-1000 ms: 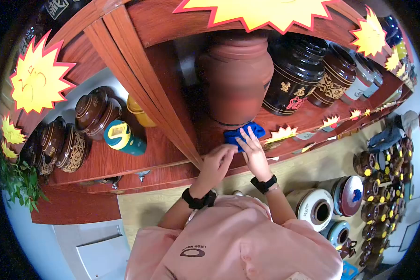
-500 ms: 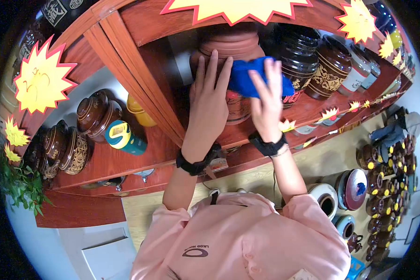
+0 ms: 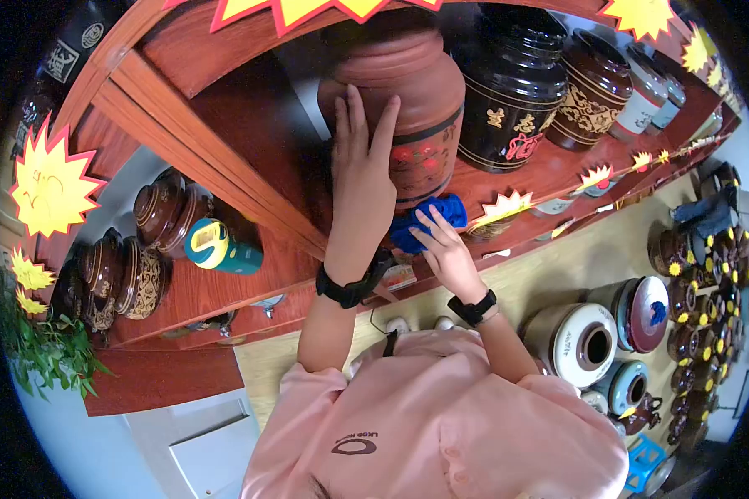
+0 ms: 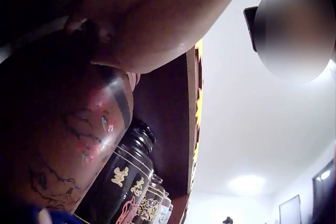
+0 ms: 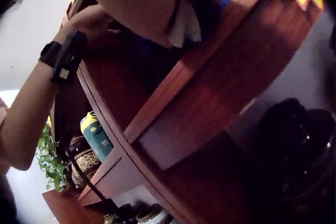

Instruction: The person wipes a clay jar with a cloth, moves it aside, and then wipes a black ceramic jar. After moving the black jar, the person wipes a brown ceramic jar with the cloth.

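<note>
Your left hand (image 3: 362, 193) is on the left side of the red-brown jar (image 3: 429, 96), fingers spread and mostly straight, laid against the wall and not wrapped round anything. Your right hand (image 3: 453, 264) is low at the near side, fingers straight and slightly apart over the blue cloth (image 3: 451, 209). Can't tell if the thumb pinches the cloth from below; the right wrist view is too dark there.

Key relation: cloth is bunched at the jar's foot, by the near edge of the shelf (image 3: 477, 186), just beyond your right fingertips and under them. Right hand is the nearer one to the cloth; left is higher up the wall. Jar stands upright, long axis vertical, painted red pattern facing the near side, dark band above it.

Black jar (image 3: 512, 87) is just right of it, little room between. Brown jar (image 3: 589, 104) is farther right. On the left, the divider (image 3: 204, 158) separates your jar from the green tumbler (image 3: 225, 249)
</note>
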A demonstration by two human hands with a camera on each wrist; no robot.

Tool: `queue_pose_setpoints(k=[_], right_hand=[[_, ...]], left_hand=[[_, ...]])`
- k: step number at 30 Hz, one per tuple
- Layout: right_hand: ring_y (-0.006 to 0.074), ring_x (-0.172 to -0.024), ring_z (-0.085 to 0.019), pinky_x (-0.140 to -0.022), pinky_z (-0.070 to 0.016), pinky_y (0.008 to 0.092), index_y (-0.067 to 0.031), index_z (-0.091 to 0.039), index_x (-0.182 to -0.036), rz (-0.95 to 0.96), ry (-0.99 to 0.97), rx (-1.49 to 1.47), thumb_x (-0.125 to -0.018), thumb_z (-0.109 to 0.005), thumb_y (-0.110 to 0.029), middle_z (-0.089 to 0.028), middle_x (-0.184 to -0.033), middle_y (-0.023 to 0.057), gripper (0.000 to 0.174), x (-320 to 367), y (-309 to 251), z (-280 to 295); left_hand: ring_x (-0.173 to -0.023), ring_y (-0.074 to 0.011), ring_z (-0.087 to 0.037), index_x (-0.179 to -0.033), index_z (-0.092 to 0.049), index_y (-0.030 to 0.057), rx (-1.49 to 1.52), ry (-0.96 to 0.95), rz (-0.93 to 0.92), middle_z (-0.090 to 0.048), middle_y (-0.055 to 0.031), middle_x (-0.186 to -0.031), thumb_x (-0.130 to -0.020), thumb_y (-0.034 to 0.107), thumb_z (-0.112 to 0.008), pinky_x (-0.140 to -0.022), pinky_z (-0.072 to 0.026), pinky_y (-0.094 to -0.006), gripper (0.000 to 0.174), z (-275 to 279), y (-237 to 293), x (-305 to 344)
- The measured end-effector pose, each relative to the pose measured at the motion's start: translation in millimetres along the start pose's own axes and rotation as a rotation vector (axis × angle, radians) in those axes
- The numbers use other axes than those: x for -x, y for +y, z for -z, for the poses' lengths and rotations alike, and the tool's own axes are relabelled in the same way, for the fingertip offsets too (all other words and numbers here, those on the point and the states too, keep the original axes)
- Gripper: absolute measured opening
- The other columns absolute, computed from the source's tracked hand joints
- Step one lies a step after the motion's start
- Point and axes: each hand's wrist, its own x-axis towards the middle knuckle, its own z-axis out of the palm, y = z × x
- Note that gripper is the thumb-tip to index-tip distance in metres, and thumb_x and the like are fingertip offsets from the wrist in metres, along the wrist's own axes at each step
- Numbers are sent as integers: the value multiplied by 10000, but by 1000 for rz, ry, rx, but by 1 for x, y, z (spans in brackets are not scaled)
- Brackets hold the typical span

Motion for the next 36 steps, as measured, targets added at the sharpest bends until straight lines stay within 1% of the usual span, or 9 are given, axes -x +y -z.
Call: queue_pose_setpoints(k=[6, 9, 10, 13, 17, 21, 27, 32, 36], right_hand=[[275, -1270, -486, -1075, -334, 355, 6, -589, -1224, -328, 461, -460, -837, -443, 58, -572, -1298, 178, 417, -16, -11, 32], [251, -1244, -490, -1065, -338, 358, -8, -571, -1251, -145, 659, -240, -850, -410, 41, -553, -1308, 158, 434, -56, -36, 85], [348, -1270, -470, -1079, -331, 401, -7, -571, -1237, -30, 717, -308, -803, -424, 57, -479, -1382, 214, 462, -74, -43, 97], [385, -1297, -433, -1086, -320, 419, -13, -564, -1247, 203, 729, -186, -787, -511, 29, -441, -1398, 256, 465, -120, -50, 115], [445, -1344, -334, -1094, -299, 456, -122, -571, -1278, 150, 675, -53, -756, -700, -101, -351, -1452, 275, 538, -163, -26, 71], [464, -1353, -307, -1094, -300, 467, -150, -570, -1292, 97, 673, -83, -814, -638, -70, -353, -1462, 253, 490, -158, -21, 65], [392, -1279, -467, -1029, -396, 389, 11, -537, -1283, -69, 740, -324, -824, -554, 64, -478, -1356, 283, 462, -124, -10, 52], [462, -1295, -395, -1071, -345, 444, -5, -463, -1357, -189, 546, -135, -804, -558, 54, -438, -1349, 332, 565, -59, -13, 15], [456, -1238, -462, -1018, -407, 436, 13, -495, -1323, -315, 382, -134, -853, -544, -13, -527, -1246, 327, 473, -21, -9, -9]], left_hand=[[-1431, -414, -156, -1467, -354, 213, 16, -2, -2, -141, -218, -1558, -759, -156, -428, -1103, -258, -527, 802, 1, -1, -1], [-1429, -417, -161, -1460, -366, 203, 11, -6, 10, -145, -220, -1556, -754, -159, -435, -1108, -258, -515, 797, 1, 1, 1], [-1428, -417, -163, -1456, -372, 199, 16, 7, 5, -150, -223, -1553, -755, -158, -438, -1109, -262, -512, 790, 1, 1, 1], [-1423, -421, -172, -1444, -392, 187, 17, 32, -2, -168, -231, -1545, -761, -151, -446, -1107, -273, -505, 764, -1, 3, 1], [-1411, -437, -194, -1429, -410, 169, -7, 49, -15, -198, -241, -1531, -782, -131, -458, -1097, -291, -510, 715, -3, 3, 0], [-1400, -454, -209, -1415, -423, 155, -34, 50, -27, -217, -248, -1520, -800, -114, -469, -1092, -300, -512, 673, -4, 0, -1], [-1386, -483, -212, -1413, -418, 144, -38, 27, -26, -227, -267, -1506, -801, -107, -468, -1090, -304, -530, 664, -2, 3, -3], [-1380, -490, -216, -1427, -392, 137, -109, 15, -33, -229, -268, -1503, -798, -118, -456, -1096, -300, -535, 682, -1, 7, -5], [-1380, -485, -221, -1442, -366, 139, -141, 20, -47, -214, -260, -1511, -806, -117, -448, -1095, -302, -538, 690, -1, 10, -3]])
